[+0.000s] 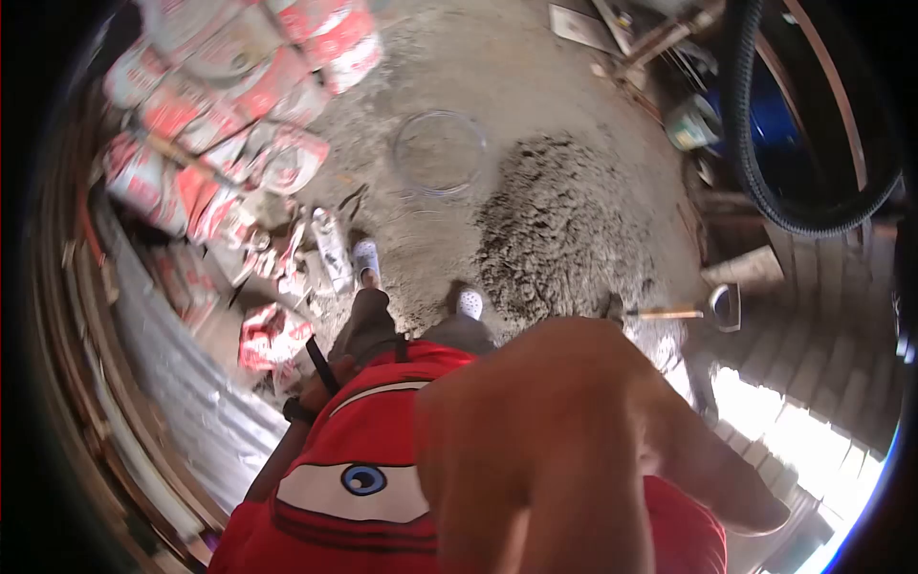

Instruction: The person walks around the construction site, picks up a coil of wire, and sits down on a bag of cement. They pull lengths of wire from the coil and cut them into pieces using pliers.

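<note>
My right hand (574, 411) looms large and blurred in front of the red shirt (382, 421), close to the camera. One digit stretches out to the right, apart from the others; the fingertips at the lower edge are out of sight. I see nothing held in it. My left hand (323, 385) hangs low beside the shirt, near a black strap (321, 365), with a dark band on the wrist. Its fingers are hidden. Beyond my right hand lies a shovel (669, 313) with a wooden shaft, by a pile of wet grey mortar (564, 220).
Red-and-white cement bags (220, 105) are stacked at the upper left. A coil of wire (440, 153) lies on the floor ahead of my white clogs (469, 304). Corrugated sheet (182, 354) lines the left. A bucket (693, 124), blue drum (765, 115) and black hose (755, 182) are at right.
</note>
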Demonstrator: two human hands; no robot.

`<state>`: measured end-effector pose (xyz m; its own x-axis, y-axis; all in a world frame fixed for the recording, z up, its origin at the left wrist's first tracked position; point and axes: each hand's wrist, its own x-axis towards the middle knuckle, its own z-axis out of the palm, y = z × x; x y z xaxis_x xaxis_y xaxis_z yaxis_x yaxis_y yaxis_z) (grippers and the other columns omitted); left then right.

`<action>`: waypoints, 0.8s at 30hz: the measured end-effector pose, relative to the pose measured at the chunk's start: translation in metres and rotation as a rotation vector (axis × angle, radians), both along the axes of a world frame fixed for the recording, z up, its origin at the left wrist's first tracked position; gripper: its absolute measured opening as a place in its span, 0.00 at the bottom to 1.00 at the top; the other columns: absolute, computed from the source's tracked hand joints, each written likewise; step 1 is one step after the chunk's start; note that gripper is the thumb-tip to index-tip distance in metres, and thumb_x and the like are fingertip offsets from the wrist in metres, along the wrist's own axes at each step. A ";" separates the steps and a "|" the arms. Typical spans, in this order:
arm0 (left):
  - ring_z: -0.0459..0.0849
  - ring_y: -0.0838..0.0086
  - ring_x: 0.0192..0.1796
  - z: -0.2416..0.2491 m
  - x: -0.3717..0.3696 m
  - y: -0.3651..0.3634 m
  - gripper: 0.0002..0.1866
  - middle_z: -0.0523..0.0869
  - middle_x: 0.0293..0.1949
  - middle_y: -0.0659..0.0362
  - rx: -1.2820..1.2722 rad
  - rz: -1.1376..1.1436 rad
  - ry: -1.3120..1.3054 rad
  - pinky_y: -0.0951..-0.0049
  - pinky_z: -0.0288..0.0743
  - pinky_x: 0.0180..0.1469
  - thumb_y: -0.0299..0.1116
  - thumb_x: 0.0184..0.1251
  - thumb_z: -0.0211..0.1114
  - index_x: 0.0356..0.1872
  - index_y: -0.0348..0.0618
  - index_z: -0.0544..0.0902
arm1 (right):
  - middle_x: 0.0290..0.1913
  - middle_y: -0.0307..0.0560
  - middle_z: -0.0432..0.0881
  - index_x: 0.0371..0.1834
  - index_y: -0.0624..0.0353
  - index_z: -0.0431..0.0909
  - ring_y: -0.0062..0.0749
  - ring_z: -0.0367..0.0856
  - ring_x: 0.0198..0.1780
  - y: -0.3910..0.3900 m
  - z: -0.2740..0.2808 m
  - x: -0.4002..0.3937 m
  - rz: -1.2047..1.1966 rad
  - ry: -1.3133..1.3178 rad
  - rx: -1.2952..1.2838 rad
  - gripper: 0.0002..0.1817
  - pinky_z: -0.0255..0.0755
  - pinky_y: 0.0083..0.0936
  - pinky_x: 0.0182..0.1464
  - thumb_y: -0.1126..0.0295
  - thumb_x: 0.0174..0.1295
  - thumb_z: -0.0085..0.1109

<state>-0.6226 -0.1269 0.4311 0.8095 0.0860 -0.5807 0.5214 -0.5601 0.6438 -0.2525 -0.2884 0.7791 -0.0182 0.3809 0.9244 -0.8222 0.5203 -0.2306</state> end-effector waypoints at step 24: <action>0.89 0.42 0.41 0.081 0.441 0.267 0.14 0.88 0.32 0.44 0.017 -0.890 0.274 0.43 0.78 0.44 0.47 0.71 0.64 0.36 0.47 0.84 | 0.49 0.54 0.92 0.54 0.56 0.89 0.53 0.91 0.51 0.068 -0.413 -0.017 -1.571 -0.824 -2.021 0.25 0.83 0.46 0.57 0.47 0.65 0.73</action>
